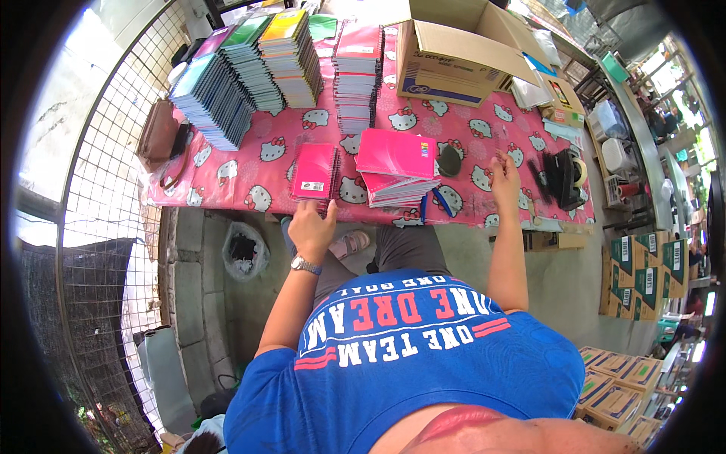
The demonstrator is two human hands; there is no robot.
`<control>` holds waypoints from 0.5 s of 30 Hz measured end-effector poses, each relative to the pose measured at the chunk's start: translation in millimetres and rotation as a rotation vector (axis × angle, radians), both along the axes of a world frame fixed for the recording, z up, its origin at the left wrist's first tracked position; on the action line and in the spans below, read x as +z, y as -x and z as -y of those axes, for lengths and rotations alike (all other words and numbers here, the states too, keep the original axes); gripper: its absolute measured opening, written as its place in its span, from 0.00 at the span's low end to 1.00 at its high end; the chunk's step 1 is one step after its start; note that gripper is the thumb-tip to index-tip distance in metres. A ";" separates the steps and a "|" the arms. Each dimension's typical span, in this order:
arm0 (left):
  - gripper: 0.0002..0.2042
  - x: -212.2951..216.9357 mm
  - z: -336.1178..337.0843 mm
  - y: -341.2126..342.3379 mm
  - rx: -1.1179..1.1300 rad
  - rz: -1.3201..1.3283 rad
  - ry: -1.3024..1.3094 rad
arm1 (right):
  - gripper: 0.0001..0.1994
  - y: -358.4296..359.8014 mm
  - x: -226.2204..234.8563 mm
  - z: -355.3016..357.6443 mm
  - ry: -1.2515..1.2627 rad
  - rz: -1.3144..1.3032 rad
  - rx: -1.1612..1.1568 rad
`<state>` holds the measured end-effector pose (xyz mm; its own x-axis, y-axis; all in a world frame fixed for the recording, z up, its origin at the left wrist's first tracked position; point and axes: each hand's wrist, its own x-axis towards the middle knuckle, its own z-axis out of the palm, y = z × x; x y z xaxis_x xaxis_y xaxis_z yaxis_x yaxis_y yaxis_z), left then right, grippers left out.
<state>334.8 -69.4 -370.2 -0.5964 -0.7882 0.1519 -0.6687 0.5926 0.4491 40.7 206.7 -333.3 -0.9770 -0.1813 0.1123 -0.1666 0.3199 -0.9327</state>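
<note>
A pink spiral notebook (314,168) lies at the table's near edge, its wire binding on the right and a white label at its near end. My left hand (310,228) grips that near end, thumb by the binding side and fingers against the edge. To its right sits a loose, uneven pile of pink notebooks (395,153). My right hand (504,184) is raised over the table's right part, nothing visible in it, its fingers loosely bent and apart. Nearest to it are a black tape dispenser (563,180) and a dark round object (450,160) beside the pile.
Tall stacks of spiral notebooks, blue-green (212,98), green (252,64), yellow (291,57) and pink (357,76), stand at the back. An open cardboard box (446,64) is behind right. A brown pouch (157,132) lies left on the pink patterned tablecloth (227,193).
</note>
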 end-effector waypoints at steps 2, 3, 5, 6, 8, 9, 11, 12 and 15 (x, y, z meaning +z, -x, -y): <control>0.14 26.3 -5.1 6.0 0.033 -0.065 0.091 | 0.15 -5.2 8.1 -2.6 0.068 0.049 0.037; 0.13 41.2 -9.7 14.0 -0.119 -0.260 0.254 | 0.15 -9.0 10.5 -5.4 0.130 0.101 0.081; 0.11 79.2 -25.5 34.9 -0.438 -0.482 0.434 | 0.14 -13.6 12.8 2.8 0.108 0.036 0.139; 0.10 95.7 -34.9 48.9 -0.599 -0.510 0.455 | 0.13 -16.4 15.9 11.9 0.088 -0.035 0.214; 0.09 106.9 -43.4 83.6 -0.719 -0.502 0.533 | 0.11 -31.2 32.9 33.7 0.102 -0.116 0.210; 0.07 110.4 -45.0 94.4 -0.842 -0.487 0.616 | 0.11 -35.4 40.0 39.0 0.088 -0.215 0.236; 0.08 106.8 -41.6 98.2 -0.906 -0.303 0.584 | 0.12 -48.1 60.6 45.2 0.057 -0.354 0.294; 0.10 105.3 -38.4 99.2 -0.955 -0.109 0.548 | 0.12 -50.7 62.2 44.6 0.056 -0.360 0.287; 0.12 120.2 -29.0 101.5 -1.012 -0.091 0.463 | 0.12 -59.3 65.1 41.1 0.013 -0.358 0.439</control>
<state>233.3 -40.3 -250.0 -0.9029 0.1983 0.3813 0.2408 0.9683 0.0667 100.0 165.6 -268.2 -0.7108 -0.5588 0.4273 -0.5879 0.1384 -0.7970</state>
